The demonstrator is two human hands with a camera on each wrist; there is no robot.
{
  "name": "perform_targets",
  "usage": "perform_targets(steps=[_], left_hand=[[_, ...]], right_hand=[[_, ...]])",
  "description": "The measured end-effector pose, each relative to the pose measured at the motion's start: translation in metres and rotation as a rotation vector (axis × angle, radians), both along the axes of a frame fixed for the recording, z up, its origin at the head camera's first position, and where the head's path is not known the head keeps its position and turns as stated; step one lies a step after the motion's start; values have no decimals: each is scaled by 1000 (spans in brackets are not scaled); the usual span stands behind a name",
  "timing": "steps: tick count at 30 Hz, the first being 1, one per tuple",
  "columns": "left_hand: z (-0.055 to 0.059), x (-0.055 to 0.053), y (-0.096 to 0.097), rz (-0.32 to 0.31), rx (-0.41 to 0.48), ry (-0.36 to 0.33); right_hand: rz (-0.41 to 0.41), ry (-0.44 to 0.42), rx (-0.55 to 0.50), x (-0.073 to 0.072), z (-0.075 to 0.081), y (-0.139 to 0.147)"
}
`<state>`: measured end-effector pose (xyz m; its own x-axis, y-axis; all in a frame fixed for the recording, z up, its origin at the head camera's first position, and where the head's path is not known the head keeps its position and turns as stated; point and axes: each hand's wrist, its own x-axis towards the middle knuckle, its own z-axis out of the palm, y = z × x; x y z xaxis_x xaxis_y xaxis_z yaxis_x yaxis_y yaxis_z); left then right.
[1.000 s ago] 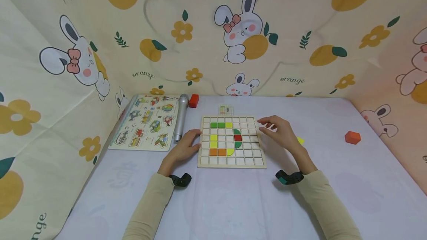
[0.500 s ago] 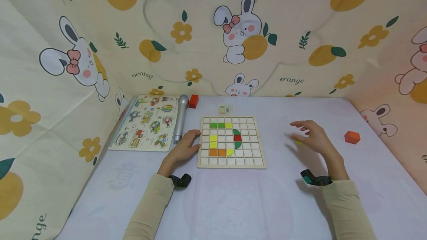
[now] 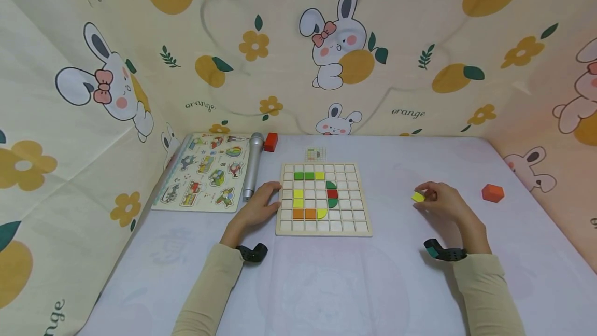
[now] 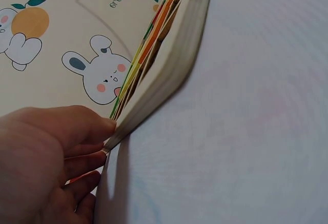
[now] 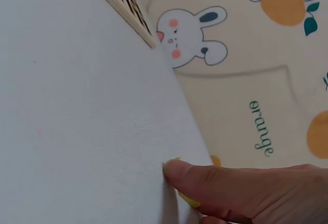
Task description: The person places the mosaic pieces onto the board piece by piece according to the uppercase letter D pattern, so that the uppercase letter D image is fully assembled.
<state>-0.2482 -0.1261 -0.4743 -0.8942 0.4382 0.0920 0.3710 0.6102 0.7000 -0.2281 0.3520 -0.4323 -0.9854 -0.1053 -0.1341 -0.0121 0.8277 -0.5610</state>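
A wooden grid board (image 3: 346, 226) lies flat on the table, holding green, yellow, orange and red pieces in some of its squares. My left hand (image 3: 259, 205) touches the board's left edge with thumb and fingertips; the left wrist view shows the thumb (image 4: 84, 124) against that edge. To the right of the board, my right hand (image 3: 445, 202) pinches a small yellow piece (image 3: 417, 197) just above or at the table. The right wrist view has the thumb (image 5: 205, 178) covering most of the yellow piece (image 5: 188, 199), so its full shape is hidden.
A picture puzzle board (image 3: 202, 170) lies at the back left, with a silver microphone (image 3: 253, 165) along its right side. Beside that sits a red block (image 3: 271, 142). A small patterned card (image 3: 315, 154) lies behind the grid board. An orange-red block (image 3: 493, 192) stands far right.
My right hand has moved right, away from the grid board, to the yellow piece and now pinches it. The left hand has stayed at the board's edge.
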Motion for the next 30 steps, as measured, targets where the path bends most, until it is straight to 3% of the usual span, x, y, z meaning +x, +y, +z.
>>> perform_targets(steps=[7, 15, 23, 30], left_hand=[[-1, 0, 0, 5, -10, -7], [0, 0, -1, 2, -8, -6], [1, 0, -1, -3, -12, 0], [1, 1, 0, -5, -17, 18]], right_hand=[[-25, 11, 6, 0, -4, -2], [31, 144, -37, -9, -6, -17], [124, 282, -146, -31, -5, -79], [166, 301, -244, -45, -6, -147]])
